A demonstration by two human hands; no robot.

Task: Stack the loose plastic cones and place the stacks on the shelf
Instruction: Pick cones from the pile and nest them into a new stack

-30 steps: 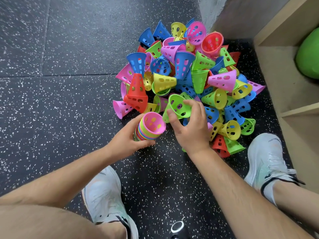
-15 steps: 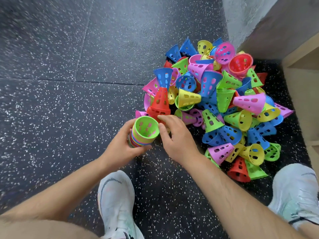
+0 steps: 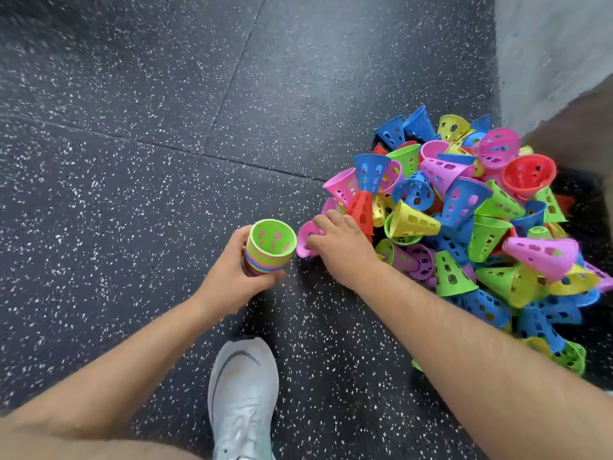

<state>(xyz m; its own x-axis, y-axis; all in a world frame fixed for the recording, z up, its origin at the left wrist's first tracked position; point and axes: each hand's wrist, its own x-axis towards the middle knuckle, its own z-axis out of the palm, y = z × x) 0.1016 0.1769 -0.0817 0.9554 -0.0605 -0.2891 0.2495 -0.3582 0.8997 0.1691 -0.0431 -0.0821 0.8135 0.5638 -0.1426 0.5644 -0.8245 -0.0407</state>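
Green plastic tops the stack of cones [image 3: 270, 249], its open mouth facing up toward the camera with banded colours showing below the rim. The left hand [image 3: 232, 277] grips this stack from the left side, fingers wrapped round behind it and the thumb across the near side. The left forearm runs in from the lower left.

The right hand [image 3: 341, 247] is palm down at the left edge of the pile of loose cones [image 3: 464, 227], just beside the stack but apart from it. Its fingers curl over the rim of a pink cone [image 3: 306, 239] lying on its side, with the thumb against the near rim (a narrow pinch, most of the cone hidden under the hand). A red cone [image 3: 361, 209] stands touching the knuckles.

The pile lies on the black speckled floor [image 3: 132, 127] against a grey wall [image 3: 547, 44]. The right forearm covers the pile's near edge. A white shoe [image 3: 243, 393] sits between the forearms.
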